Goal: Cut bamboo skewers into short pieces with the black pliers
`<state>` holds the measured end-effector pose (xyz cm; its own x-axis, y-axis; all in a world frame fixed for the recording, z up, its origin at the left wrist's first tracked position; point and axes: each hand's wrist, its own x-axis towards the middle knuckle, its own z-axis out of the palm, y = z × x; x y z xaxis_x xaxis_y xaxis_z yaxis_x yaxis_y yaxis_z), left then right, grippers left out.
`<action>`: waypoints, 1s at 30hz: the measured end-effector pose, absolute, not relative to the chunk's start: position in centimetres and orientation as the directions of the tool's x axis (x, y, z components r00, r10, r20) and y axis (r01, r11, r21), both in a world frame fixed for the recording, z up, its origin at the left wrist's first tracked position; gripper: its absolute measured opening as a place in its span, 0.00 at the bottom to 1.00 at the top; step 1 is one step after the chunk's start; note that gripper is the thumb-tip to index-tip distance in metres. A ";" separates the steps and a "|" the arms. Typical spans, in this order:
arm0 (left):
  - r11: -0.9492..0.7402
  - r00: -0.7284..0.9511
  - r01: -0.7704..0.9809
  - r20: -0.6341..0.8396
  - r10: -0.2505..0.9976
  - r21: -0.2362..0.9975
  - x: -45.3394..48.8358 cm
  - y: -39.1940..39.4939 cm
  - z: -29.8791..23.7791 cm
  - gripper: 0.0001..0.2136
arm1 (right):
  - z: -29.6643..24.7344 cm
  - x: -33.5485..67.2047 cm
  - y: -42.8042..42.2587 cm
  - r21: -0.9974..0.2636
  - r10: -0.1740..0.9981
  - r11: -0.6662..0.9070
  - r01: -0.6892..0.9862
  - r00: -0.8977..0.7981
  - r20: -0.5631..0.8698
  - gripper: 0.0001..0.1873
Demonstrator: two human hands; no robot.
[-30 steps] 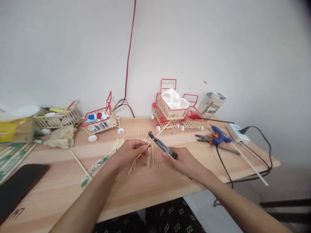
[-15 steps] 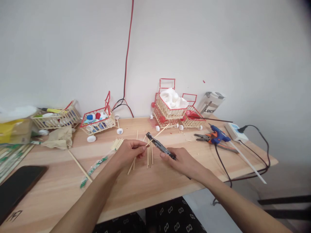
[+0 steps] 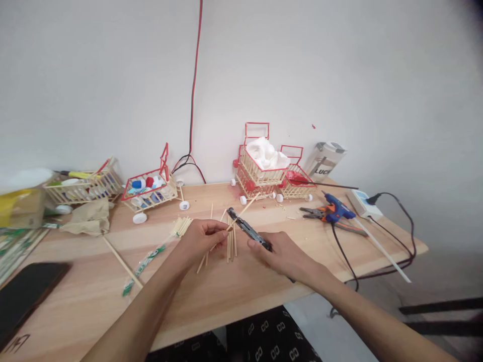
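My left hand [image 3: 209, 236] pinches a thin wooden stick [image 3: 249, 205] between thumb and fingers. The stick slants up to the right and crosses the head of a long grey metal hand tool [image 3: 247, 229]. Wrapped round that tool's lower end is my right hand [image 3: 281, 251]; the tool's exact kind is not clear, and a dark tip shows below the palm. Beneath the tool, several loose wooden sticks [image 3: 231, 246] lie on the table, with a couple more just beside my left fingers. A bundle of short sticks [image 3: 182, 226] rests beyond my left wrist.
Small stick-built carts [image 3: 151, 193] with white wheels stand along the wall. On the right lie orange-handled pliers [image 3: 315, 213], a blue glue gun [image 3: 337, 207] and a power strip [image 3: 362, 203] with trailing cables. At left are a phone [image 3: 32, 296] and crumpled brown paper [image 3: 88, 217].
The view has shifted slightly, so the background sits a little further left. Both hands keep their hold, and the stick still crosses the tool's head.
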<state>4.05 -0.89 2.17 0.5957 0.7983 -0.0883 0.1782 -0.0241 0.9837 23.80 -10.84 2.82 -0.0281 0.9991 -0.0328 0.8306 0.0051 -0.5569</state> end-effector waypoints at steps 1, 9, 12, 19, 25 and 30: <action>-0.031 0.606 0.176 -0.083 0.791 0.984 4.1 -0.9 2.1 0.10 | 2.8 23.8 -11.0 -0.544 0.999 0.002 0.839 -0.025 -0.035 0.28; -0.054 0.647 0.286 -0.151 0.747 0.957 4.2 -1.2 2.3 0.10 | 3.0 24.2 -11.2 -0.517 0.992 0.031 0.855 -0.089 -0.089 0.29; -0.066 0.650 0.356 -0.196 0.734 0.932 4.1 -1.4 2.5 0.10 | 2.8 24.2 -11.0 -0.522 0.987 0.035 0.852 -0.111 -0.115 0.29; -0.078 0.688 0.372 -0.218 0.692 0.925 4.1 -1.2 1.6 0.10 | 2.4 24.4 -10.9 -0.516 0.983 0.066 0.854 -0.143 -0.112 0.29; -0.094 0.658 0.383 -0.200 0.726 0.919 4.0 -1.2 1.8 0.09 | 2.1 24.4 -10.8 -0.507 0.988 0.072 0.859 -0.131 -0.083 0.29; -0.181 0.616 0.335 -0.069 0.785 0.925 4.2 -1.3 2.1 0.08 | 2.2 24.3 -10.3 -0.486 0.995 0.068 0.871 -0.098 -0.035 0.30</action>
